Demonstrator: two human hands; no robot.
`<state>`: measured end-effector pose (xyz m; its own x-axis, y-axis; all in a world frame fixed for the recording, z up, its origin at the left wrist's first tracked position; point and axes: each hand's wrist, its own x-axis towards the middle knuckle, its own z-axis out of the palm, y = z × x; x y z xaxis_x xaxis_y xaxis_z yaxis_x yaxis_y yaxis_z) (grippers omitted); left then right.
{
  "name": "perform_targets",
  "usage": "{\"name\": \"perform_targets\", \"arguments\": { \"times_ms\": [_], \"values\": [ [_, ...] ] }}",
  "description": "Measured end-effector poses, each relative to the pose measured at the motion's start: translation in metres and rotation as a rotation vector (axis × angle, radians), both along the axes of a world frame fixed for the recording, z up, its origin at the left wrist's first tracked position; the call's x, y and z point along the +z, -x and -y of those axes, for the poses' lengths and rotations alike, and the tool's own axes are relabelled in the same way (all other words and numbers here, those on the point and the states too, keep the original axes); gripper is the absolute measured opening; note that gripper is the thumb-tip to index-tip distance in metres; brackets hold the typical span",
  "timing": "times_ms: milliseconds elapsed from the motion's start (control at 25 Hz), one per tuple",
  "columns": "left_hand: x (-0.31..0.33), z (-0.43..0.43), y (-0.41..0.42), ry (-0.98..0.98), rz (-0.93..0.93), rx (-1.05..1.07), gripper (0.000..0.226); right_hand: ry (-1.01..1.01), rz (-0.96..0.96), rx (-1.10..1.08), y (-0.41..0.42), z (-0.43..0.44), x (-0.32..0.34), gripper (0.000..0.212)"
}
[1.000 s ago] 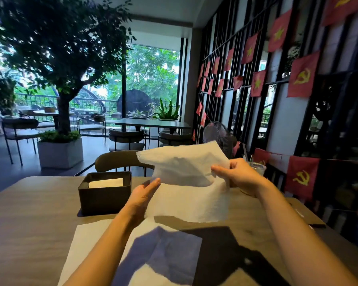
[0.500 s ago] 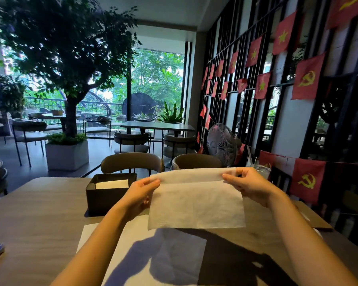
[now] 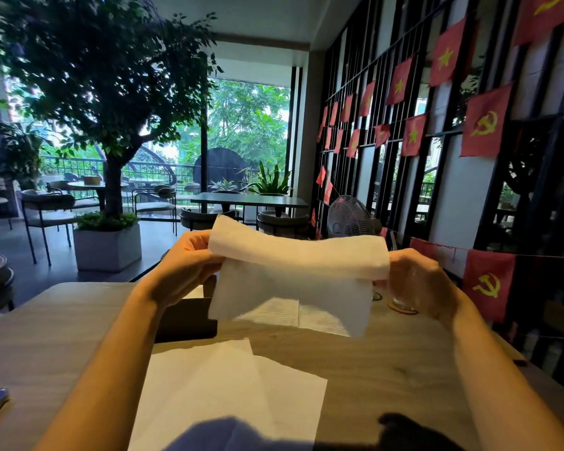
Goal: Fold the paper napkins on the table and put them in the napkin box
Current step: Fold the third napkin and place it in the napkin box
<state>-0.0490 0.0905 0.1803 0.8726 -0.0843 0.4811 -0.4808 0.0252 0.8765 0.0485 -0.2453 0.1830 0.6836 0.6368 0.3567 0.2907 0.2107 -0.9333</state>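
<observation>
— While both hands are up off the surface (image 3: 388, 362), why carry the napkin (image 3: 293, 281) in the air like that?

— I'd say so the top strip can roll over and meet the lower layer cleanly. The left hand (image 3: 183, 265) pinches one short end, the right hand (image 3: 417, 281) pinches the other; each grip is closed on the napkin, keeping it taut between them.

— Which way does it run?

— Its long axis lies left to right, the fold line along the top, the loose edge hanging down toward the surface.

— And the napkin box (image 3: 186, 317)?

— Dark, just behind the left wrist, partly hidden. More unfolded napkins (image 3: 228, 392) lie flat nearer the person.
</observation>
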Motion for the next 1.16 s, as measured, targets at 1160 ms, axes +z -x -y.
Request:
{"name": "perform_targets", "arguments": {
  "times_ms": [1160],
  "values": [
    [-0.037,0.067,-0.016,-0.517,-0.32,-0.065,0.016,0.477,0.296,-0.061,0.02,-0.051,0.063,0.024]
  ]
}}
